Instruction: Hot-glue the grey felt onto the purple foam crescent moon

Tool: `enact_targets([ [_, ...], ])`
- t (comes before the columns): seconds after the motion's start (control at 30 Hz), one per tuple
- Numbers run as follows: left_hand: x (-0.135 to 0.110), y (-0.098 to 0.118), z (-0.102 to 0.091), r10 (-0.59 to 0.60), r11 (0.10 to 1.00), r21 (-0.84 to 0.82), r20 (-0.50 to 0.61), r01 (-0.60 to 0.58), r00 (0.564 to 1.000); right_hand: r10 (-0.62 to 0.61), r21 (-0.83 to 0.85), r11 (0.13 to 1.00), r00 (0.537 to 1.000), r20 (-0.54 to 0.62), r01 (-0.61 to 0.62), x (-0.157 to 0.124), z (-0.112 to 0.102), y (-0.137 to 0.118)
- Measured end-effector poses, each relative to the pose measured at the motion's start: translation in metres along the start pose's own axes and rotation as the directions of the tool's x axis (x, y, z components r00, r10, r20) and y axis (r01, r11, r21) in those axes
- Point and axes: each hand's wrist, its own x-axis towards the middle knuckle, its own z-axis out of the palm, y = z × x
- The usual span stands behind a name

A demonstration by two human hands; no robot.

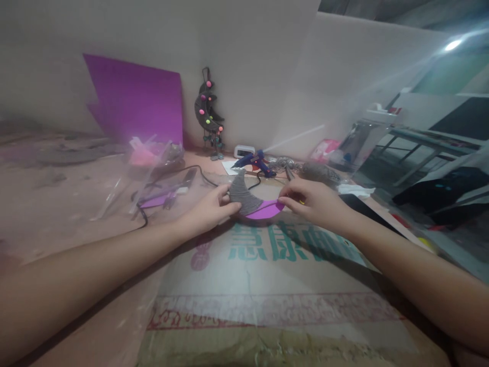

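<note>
A crescent moon cutout is held up over the table, its left part wrapped in grey yarn (243, 196) and its right part bare purple (266, 210). My left hand (214, 206) grips the wrapped end between thumb and fingers. At the purple tip, my right hand (305, 200) is closed in a pinch. A strand of the yarn runs along the purple edge to those fingertips; whether they also grip the tip itself is hidden. Just behind the cutout lies a blue glue gun (257, 163) with a clear stick in its back.
A finished-looking crescent hanging (208, 109) with coloured pom-poms leans on the wall, beside a purple sheet (141, 97). A small white clock (244, 151), a grey yarn ball (321, 173) and plastic-wrapped items (153, 153) stand behind. A printed sack (244, 280) covers the tabletop.
</note>
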Motion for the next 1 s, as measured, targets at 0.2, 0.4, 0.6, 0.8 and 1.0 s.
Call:
enact_targets([
  [0.2, -0.001, -0.007, -0.002, -0.044, 0.999, 0.017, 0.022, 0.043, 0.999, 0.006, 0.011, 1.000, 0.999, 0.036, -0.006, 0.003, 0.007, 0.008],
  [0.4, -0.001, -0.007, -0.001, -0.014, 1.000, 0.014, 0.088, 0.013, 0.996, 0.007, 0.085, 0.996, 0.999, 0.042, -0.011, 0.005, 0.013, 0.010],
  [0.6, -0.004, -0.003, 0.002, -0.041, 0.999, 0.019, 0.125, 0.039, 0.991, 0.058, 0.122, 0.990, 0.997, 0.054, -0.064, 0.005, 0.016, 0.002],
  [0.8, -0.008, 0.000, 0.001, -0.048, 0.996, 0.078, 0.035, 0.045, 0.998, 0.057, 0.137, 0.990, 0.995, -0.087, -0.044, 0.002, 0.026, 0.004],
  [1.0, -0.007, 0.003, 0.002, 0.007, 0.997, 0.081, -0.051, -0.003, 0.999, -0.091, 0.130, 0.979, 0.905, -0.415, 0.158, 0.001, 0.029, 0.009],
])
